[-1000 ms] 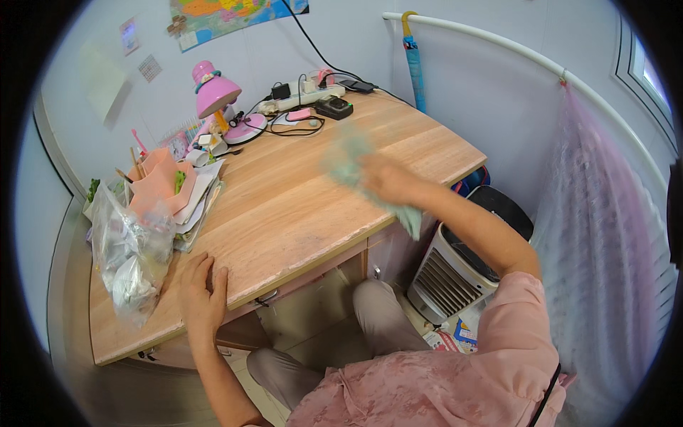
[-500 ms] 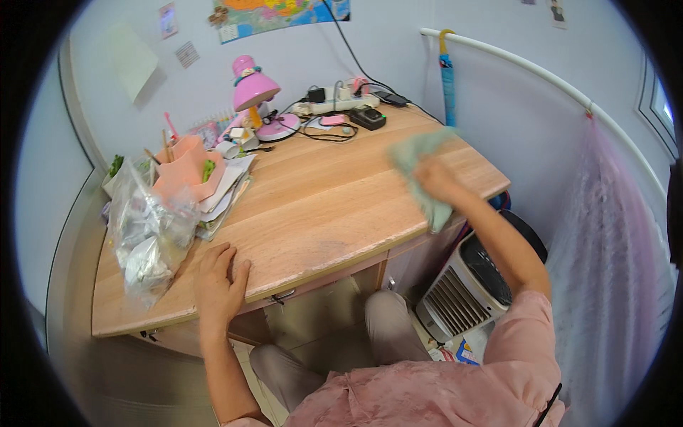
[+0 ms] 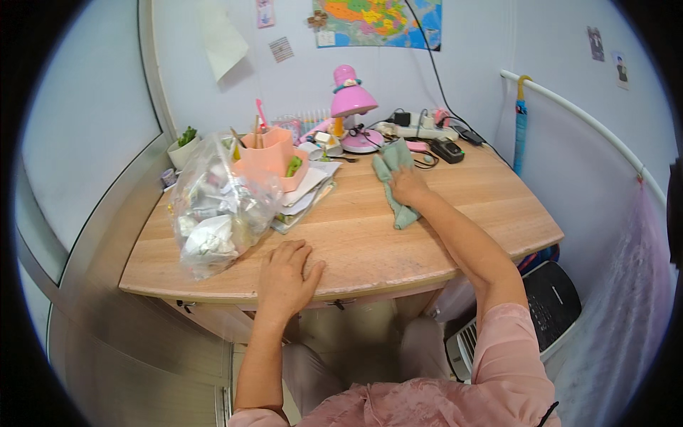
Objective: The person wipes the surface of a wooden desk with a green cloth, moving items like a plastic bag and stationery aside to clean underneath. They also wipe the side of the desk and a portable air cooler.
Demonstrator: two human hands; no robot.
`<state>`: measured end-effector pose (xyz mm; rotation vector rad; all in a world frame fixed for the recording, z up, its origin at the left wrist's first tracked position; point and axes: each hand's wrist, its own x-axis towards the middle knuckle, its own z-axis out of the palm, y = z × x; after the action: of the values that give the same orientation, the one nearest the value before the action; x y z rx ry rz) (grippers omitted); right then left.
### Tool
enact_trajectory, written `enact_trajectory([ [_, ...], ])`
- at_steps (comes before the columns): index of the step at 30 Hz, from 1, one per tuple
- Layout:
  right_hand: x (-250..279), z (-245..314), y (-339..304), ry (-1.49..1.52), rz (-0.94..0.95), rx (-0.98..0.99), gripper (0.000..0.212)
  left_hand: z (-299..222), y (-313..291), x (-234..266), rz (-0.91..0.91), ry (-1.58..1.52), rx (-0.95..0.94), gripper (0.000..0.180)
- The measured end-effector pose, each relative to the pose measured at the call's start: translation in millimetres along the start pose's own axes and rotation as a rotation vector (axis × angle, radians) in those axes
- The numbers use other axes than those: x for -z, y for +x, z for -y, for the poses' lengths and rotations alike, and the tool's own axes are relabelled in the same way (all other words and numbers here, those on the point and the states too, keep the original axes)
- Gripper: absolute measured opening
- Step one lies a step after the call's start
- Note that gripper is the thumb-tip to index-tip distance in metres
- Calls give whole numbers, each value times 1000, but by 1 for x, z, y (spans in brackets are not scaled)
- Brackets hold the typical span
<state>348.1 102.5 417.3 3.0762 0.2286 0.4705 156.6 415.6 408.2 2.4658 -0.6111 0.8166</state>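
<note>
Under my right hand (image 3: 410, 187) a pale green cloth (image 3: 393, 165) lies bunched on the wooden desk (image 3: 341, 249), and my fingers press into it. The cloth reaches close to the base of the pink desk lamp (image 3: 353, 99) and the cables beside it. My left hand (image 3: 288, 274) rests flat at the desk's front edge, fingers stretched, holding nothing. Left of that hand sits a clear plastic bag (image 3: 213, 213) with crumpled white tissue inside. Behind the bag stands a peach pen holder (image 3: 267, 153) next to a stack of papers (image 3: 309, 196).
Along the back are a white power strip (image 3: 427, 132), a black charger (image 3: 448, 150) and a phone (image 3: 468, 134). A potted plant (image 3: 183, 149) stands at the far left. A blue umbrella (image 3: 521, 135) hangs from a white rail (image 3: 580, 119). An air cooler (image 3: 548, 306) is beside the desk.
My right hand has moved left with the cloth, from the desk's right side toward the lamp. My left hand stays flat near the front edge. The whole view has shifted left.
</note>
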Motion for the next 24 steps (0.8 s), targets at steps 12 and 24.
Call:
enact_trajectory([
  [12,68,-11,-96,346,225,255,32,43,19,105,-631,65,-12,9],
  [24,59,78,-135,511,-29,882,34,153,171,107,-414,493,341,62],
])
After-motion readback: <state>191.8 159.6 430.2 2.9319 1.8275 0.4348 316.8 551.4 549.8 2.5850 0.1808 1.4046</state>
